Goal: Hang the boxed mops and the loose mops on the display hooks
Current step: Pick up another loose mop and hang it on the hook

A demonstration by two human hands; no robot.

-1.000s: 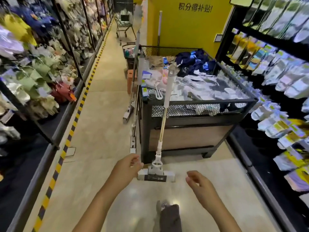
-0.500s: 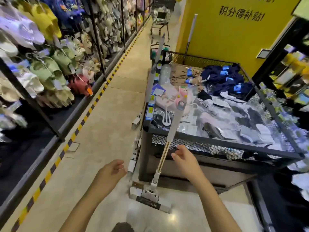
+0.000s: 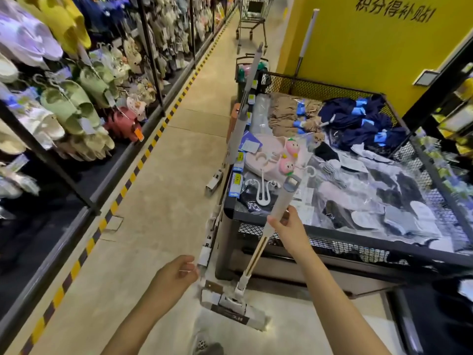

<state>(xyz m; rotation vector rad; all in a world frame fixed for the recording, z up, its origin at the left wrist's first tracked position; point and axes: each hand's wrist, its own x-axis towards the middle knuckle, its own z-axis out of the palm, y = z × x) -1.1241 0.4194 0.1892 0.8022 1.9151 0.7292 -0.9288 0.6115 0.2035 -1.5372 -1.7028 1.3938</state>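
A loose flat mop (image 3: 258,252) leans against the front of a black mesh bin (image 3: 332,239), its white head (image 3: 234,312) resting on the floor. My right hand (image 3: 290,230) is closed around the grey grip of its handle, just below the hanging loop at the top. My left hand (image 3: 176,276) hovers low to the left of the mop head with fingers loosely curled, holding nothing. Two more loose mops (image 3: 238,129) lean along the bin's left side, heads on the floor.
The bin is piled with packaged socks, slippers and white hangers. Slipper racks (image 3: 64,103) line the left side of the aisle behind yellow-black floor tape. A shopping cart (image 3: 252,19) stands far down the aisle. Sock racks (image 3: 453,124) stand on the right.
My right hand rose from near the floor to the mop's handle and closed on its grey grip. My left hand came off the mop head. The view moved closer to the bin.
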